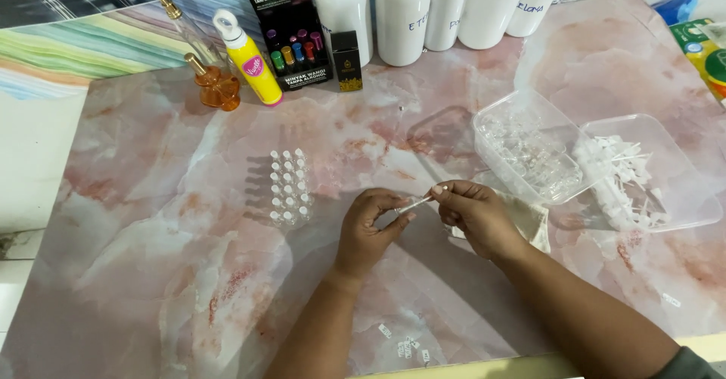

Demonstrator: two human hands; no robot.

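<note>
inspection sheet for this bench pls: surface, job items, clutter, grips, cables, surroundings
Surface: pink marbled sheet over the table.
Job's things: small clear vial held between both hands; block of capped vials standing at left; clear tub of vials; clear tray of white spray tops.
Clutter: orange bottle, yellow bottle, black box, white bottles, paper scraps.
Grips: left hand and right hand pinch the vial.
Cables: nothing seen.
Surroundings: green packet at right edge.

My one camera sits on my head, looking steeply down and forward over the pink marble table [151, 273] from close range, toward the white bottles [403, 16] at its far edge.
</note>
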